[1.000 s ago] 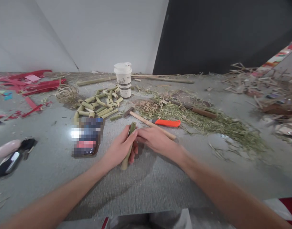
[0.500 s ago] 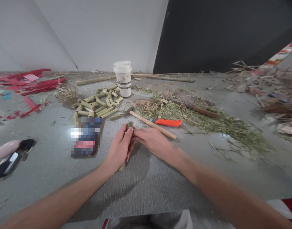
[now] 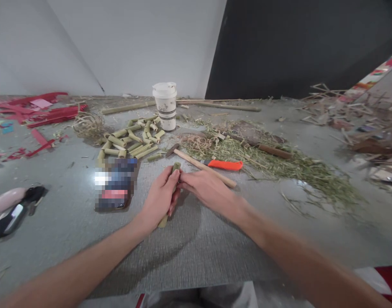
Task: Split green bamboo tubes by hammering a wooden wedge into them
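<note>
My left hand (image 3: 159, 197) is wrapped round a short green bamboo stick (image 3: 175, 167) held nearly upright over the grey table (image 3: 196, 244); its top end shows above my fingers and its lower end pokes out below my palm. My right hand (image 3: 204, 188) lies beside it, fingertips pinched against the stick's upper part. Just beyond my hands lie a small wooden-handled hammer (image 3: 198, 164) and an orange-handled tool (image 3: 224, 164).
A pile of cut bamboo pieces (image 3: 131, 140) and a lidded paper cup (image 3: 165, 105) sit further back. Green shavings (image 3: 279, 164) spread to the right. A blurred phone (image 3: 115, 184) lies to the left, dark items (image 3: 13, 211) beyond it, red scraps (image 3: 45, 113) at far left.
My left hand has shifted slightly up the stick, which now stands a little more upright. My right fingertips have stayed against its top. Nothing else on the table has moved.
</note>
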`<move>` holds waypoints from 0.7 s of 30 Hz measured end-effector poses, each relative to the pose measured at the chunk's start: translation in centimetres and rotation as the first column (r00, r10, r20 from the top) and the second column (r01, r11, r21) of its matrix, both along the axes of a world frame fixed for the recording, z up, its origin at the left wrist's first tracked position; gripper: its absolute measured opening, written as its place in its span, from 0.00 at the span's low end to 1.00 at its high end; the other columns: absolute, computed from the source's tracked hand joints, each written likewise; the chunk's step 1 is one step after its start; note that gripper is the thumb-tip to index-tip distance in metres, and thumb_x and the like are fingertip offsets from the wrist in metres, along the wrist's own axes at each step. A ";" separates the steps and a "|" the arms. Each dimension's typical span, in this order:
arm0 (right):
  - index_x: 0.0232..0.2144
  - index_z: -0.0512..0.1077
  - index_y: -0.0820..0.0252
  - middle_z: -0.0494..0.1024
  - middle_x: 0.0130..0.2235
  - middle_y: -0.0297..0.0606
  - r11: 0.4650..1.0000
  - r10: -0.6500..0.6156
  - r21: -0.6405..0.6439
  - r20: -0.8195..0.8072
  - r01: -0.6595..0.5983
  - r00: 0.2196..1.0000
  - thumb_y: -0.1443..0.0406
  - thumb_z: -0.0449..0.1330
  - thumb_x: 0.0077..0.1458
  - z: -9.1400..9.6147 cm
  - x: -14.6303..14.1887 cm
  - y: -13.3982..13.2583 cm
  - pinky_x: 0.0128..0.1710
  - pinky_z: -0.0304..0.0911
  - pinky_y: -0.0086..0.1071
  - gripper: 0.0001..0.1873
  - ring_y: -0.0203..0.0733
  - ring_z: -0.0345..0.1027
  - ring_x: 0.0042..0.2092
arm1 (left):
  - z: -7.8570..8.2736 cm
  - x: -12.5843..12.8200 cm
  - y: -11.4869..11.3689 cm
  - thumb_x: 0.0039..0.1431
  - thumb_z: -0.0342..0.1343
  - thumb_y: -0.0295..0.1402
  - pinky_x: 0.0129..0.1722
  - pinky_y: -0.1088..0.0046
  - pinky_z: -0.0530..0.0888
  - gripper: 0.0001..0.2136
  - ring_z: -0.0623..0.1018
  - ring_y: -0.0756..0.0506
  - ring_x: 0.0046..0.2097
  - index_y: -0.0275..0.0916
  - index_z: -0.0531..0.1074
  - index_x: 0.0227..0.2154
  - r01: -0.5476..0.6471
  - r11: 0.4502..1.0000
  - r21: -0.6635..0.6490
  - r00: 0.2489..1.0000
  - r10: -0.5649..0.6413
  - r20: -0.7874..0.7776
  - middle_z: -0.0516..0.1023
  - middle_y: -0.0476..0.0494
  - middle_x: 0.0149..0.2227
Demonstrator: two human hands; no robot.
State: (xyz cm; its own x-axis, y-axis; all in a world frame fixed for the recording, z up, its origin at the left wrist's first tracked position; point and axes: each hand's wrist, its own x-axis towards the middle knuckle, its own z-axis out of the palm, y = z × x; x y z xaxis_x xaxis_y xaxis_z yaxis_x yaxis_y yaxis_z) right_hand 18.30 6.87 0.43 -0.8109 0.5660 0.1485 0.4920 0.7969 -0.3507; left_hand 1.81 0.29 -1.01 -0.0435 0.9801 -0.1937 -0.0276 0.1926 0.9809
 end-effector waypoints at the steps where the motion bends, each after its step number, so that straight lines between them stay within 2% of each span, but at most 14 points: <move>1: 0.38 0.77 0.59 0.86 0.40 0.40 1.000 0.003 -0.009 -0.005 -0.003 1.000 0.63 0.55 0.78 0.0 0.0 0.0 0.36 0.64 0.37 0.15 0.45 0.79 0.37 | 0.0 0.0 0.0 0.74 0.53 0.52 0.09 0.82 0.59 0.17 0.59 0.54 0.13 0.45 0.63 0.36 0.003 1.000 -0.001 1.000 -0.003 0.011 0.62 0.62 0.17; 6: 0.40 0.77 0.59 0.86 0.40 0.41 0.998 -0.006 -0.067 -0.056 0.002 0.998 0.64 0.53 0.78 -0.1 -0.3 0.0 0.37 0.66 0.38 0.15 0.46 0.80 0.39 | 0.1 0.0 -0.2 0.73 0.54 0.54 0.09 0.82 0.60 0.17 0.59 0.54 0.13 0.45 0.64 0.39 -0.048 0.999 -0.008 0.997 0.048 0.054 0.62 0.62 0.18; 9: 0.40 0.77 0.58 0.86 0.40 0.40 0.995 0.015 -0.096 -0.097 -0.024 0.995 0.64 0.52 0.79 0.0 -0.2 0.1 0.38 0.66 0.37 0.16 0.45 0.80 0.38 | 0.3 -0.1 -0.2 0.73 0.54 0.54 0.10 0.82 0.60 0.18 0.58 0.54 0.13 0.46 0.64 0.39 -0.030 0.999 -0.021 0.998 0.031 0.055 0.61 0.62 0.18; 12: 0.40 0.76 0.58 0.85 0.39 0.40 0.996 0.038 -0.074 -0.057 -0.042 0.998 0.63 0.54 0.78 0.3 0.1 0.3 0.37 0.64 0.37 0.14 0.45 0.79 0.37 | 0.4 -0.2 -0.2 0.72 0.55 0.54 0.10 0.82 0.60 0.18 0.59 0.54 0.14 0.45 0.63 0.37 0.014 0.999 -0.030 0.997 -0.012 0.072 0.61 0.62 0.19; 17: 0.40 0.76 0.59 0.85 0.38 0.41 1.000 0.014 -0.014 -0.010 -0.014 1.000 0.63 0.51 0.79 0.7 0.0 0.2 0.35 0.62 0.37 0.17 0.44 0.77 0.36 | 0.5 -0.1 -0.2 0.72 0.55 0.53 0.10 0.82 0.60 0.17 0.58 0.54 0.14 0.45 0.63 0.38 -0.003 1.000 0.002 0.996 0.003 0.085 0.60 0.62 0.19; 21: 0.39 0.77 0.59 0.86 0.40 0.43 0.998 0.005 -0.060 -0.062 -0.009 0.998 0.64 0.52 0.79 0.5 -0.2 -0.2 0.37 0.64 0.38 0.17 0.45 0.78 0.37 | 0.6 -0.3 -0.2 0.73 0.54 0.53 0.11 0.81 0.60 0.17 0.58 0.54 0.15 0.46 0.64 0.40 -0.004 1.000 0.017 0.997 0.003 0.072 0.59 0.62 0.19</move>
State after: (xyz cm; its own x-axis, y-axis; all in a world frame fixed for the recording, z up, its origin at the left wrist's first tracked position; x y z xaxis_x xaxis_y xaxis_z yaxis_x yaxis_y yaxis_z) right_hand 18.12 6.72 0.94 -0.8053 0.5696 0.1643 0.4622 0.7769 -0.4276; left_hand 1.53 0.04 -0.36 -0.0335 0.9832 -0.1792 -0.0992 0.1752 0.9795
